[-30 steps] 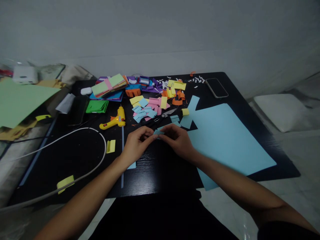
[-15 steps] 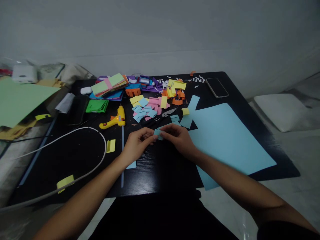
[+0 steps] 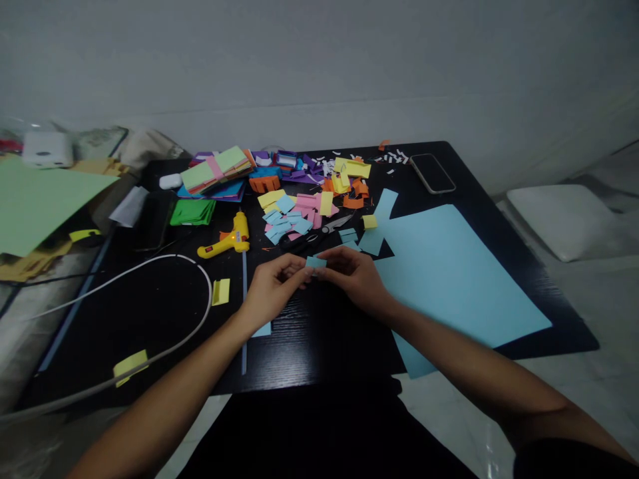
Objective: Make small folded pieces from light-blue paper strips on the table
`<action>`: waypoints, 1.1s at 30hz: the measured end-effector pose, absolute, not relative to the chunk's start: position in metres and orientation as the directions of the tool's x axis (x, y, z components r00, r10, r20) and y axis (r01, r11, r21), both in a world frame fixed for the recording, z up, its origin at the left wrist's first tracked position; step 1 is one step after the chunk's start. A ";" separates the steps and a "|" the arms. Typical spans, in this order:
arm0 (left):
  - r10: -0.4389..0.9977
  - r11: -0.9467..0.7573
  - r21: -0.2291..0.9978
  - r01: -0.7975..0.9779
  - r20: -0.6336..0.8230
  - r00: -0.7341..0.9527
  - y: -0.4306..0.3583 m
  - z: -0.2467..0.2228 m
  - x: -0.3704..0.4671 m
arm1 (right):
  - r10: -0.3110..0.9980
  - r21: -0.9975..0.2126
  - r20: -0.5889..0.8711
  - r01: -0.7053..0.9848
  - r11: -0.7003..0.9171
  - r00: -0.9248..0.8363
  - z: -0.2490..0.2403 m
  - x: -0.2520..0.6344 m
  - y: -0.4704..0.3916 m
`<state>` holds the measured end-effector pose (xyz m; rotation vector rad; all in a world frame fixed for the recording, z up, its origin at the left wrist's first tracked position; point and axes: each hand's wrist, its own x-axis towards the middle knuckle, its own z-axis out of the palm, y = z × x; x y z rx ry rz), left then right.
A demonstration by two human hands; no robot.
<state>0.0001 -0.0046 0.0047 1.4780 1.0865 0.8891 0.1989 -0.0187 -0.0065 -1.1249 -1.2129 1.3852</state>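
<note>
Between my fingertips, over the front middle of the black table, is a small piece of light blue paper [image 3: 316, 263]. My left hand [image 3: 273, 283] pinches its left side, and my right hand [image 3: 355, 276] grips its right side. Just beyond my hands lie scissors [image 3: 319, 233] with black handles. A heap of small blue paper pieces [image 3: 284, 225] is behind them, mixed with pink and yellow ones. Beside my right forearm spreads a large light blue sheet [image 3: 449, 266] with cut edges.
Left of my hands stands a yellow glue gun [image 3: 232, 238] with a glue stick [image 3: 244, 313] below it. A white cable [image 3: 207, 286] loops over the left side of the table. Stacked coloured paper [image 3: 217, 171] and a phone [image 3: 432, 174] lie at the back.
Both hands stay in almost the same place. My fingers have shifted slightly on the small blue paper, and its tilt has changed a little.
</note>
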 end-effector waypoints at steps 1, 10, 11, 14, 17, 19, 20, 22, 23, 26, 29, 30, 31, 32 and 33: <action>0.949 -0.035 0.985 0.170 -0.021 0.313 -0.005 0.005 0.000 | 0.991 -0.997 -0.036 -0.065 -0.045 -0.125 -0.006 0.199 -0.019; 0.949 -0.130 0.948 0.289 0.035 0.312 -0.007 0.006 0.000 | 0.994 -0.995 0.078 0.061 0.083 -0.080 -0.009 0.193 -0.025; 0.947 -0.163 0.934 0.317 0.058 0.317 -0.007 0.006 -0.001 | 0.993 -0.993 0.085 0.076 0.092 -0.083 -0.009 0.193 -0.025; 0.922 -0.309 0.864 0.398 0.170 0.348 -0.006 0.005 -0.002 | 0.991 -0.987 0.090 0.122 0.101 -0.096 -0.010 0.194 -0.024; 0.881 -0.430 0.784 0.448 0.257 0.397 -0.005 0.006 -0.006 | 0.991 -0.983 0.097 0.150 0.110 -0.089 -0.012 0.194 -0.023; 0.868 -0.461 0.759 0.460 0.278 0.412 -0.005 0.006 -0.007 | 0.992 -0.985 0.104 0.134 0.112 -0.066 -0.013 0.195 -0.022; 0.867 -0.466 0.755 0.462 0.284 0.410 -0.005 0.007 -0.007 | 0.993 -0.987 0.102 0.120 0.108 -0.056 -0.013 0.195 -0.022; 0.871 -0.461 0.756 0.466 0.283 0.402 -0.006 0.008 -0.006 | 0.994 -0.989 0.099 0.101 0.103 -0.041 -0.014 0.195 -0.022; 0.875 -0.453 0.759 0.468 0.276 0.399 -0.007 0.008 -0.005 | 0.994 -0.989 0.102 0.105 0.106 -0.037 -0.015 0.195 -0.022; 0.882 -0.433 0.764 0.478 0.250 0.400 -0.006 0.006 -0.004 | 0.991 -0.979 0.125 0.156 0.131 -0.042 -0.016 0.195 -0.022; 0.875 -0.436 0.768 0.469 0.239 0.421 -0.004 0.004 -0.005 | 0.988 -0.974 0.123 0.178 0.139 -0.097 -0.016 0.197 -0.022; 0.873 -0.430 0.777 0.460 0.228 0.431 -0.003 0.004 -0.005 | 0.986 -0.975 0.118 0.172 0.137 -0.116 -0.016 0.197 -0.021; 0.873 -0.417 0.791 0.448 0.211 0.439 -0.003 0.003 -0.006 | 0.985 -0.978 0.114 0.161 0.135 -0.130 -0.016 0.198 -0.021; 0.877 -0.398 0.806 0.438 0.194 0.440 -0.003 0.003 -0.007 | 0.984 -0.980 0.113 0.150 0.133 -0.136 -0.016 0.198 -0.021; 0.882 -0.377 0.820 0.430 0.177 0.436 -0.003 0.003 -0.007 | 0.984 -0.981 0.113 0.141 0.132 -0.135 -0.017 0.197 -0.021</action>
